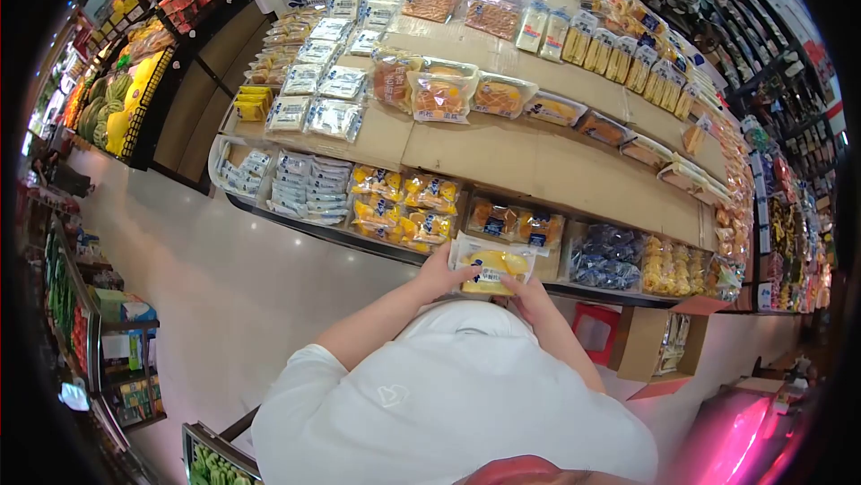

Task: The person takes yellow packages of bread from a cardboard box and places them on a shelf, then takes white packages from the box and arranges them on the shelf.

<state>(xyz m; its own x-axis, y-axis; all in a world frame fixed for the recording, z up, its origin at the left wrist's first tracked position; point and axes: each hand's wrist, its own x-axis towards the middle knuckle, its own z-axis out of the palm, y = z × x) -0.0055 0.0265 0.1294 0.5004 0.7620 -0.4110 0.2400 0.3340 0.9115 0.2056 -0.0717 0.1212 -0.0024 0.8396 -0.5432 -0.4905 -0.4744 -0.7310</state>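
In front of my belly I hold a clear bag of yellow bread or cake [491, 261] with both hands. My left hand [437, 273] is closed on its left edge, the thumb lying over the front. At the lower right edge grips my right hand [531, 297], its thumb also on the front. The fingers behind the bag are hidden. Just beyond the bag, packs of brown bread [516, 223] sit in a bin at the display's front edge. Left of them is a bin of yellow-orange packs [404, 203].
A large display table [502, 149] lined with cardboard curves ahead, with rows of packaged bread [444, 95] on it. Dark blue packs [605, 256] fill a front bin. An open carton [664, 346] stands at floor level on the right, beside a red box [594, 331].
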